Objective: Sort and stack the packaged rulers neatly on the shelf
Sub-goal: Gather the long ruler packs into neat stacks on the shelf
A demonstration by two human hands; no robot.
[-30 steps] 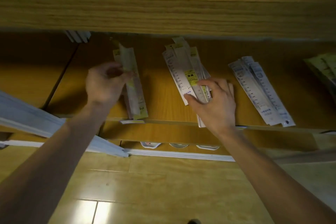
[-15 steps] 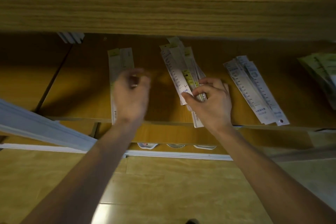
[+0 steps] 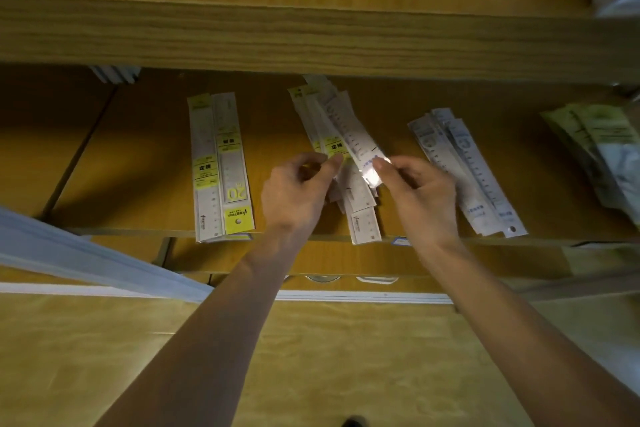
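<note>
Three groups of packaged rulers lie on the wooden shelf. A tidy left stack with yellow labels lies flat, apart from both hands. The messy middle pile fans out under my hands. My right hand pinches the near end of a clear packaged ruler lifted off that pile. My left hand pinches the edge of a yellow-labelled ruler in the same pile. A third loose group lies to the right.
The upper shelf board overhangs the rulers' far ends. Green-white packets lie at the far right. A white slanted panel crosses the lower left. A lower shelf edge and wooden floor sit below.
My left hand let go of the left stack, which now lies flat, and moved right to the middle pile. My right hand has lifted one clear ruler off that pile.
</note>
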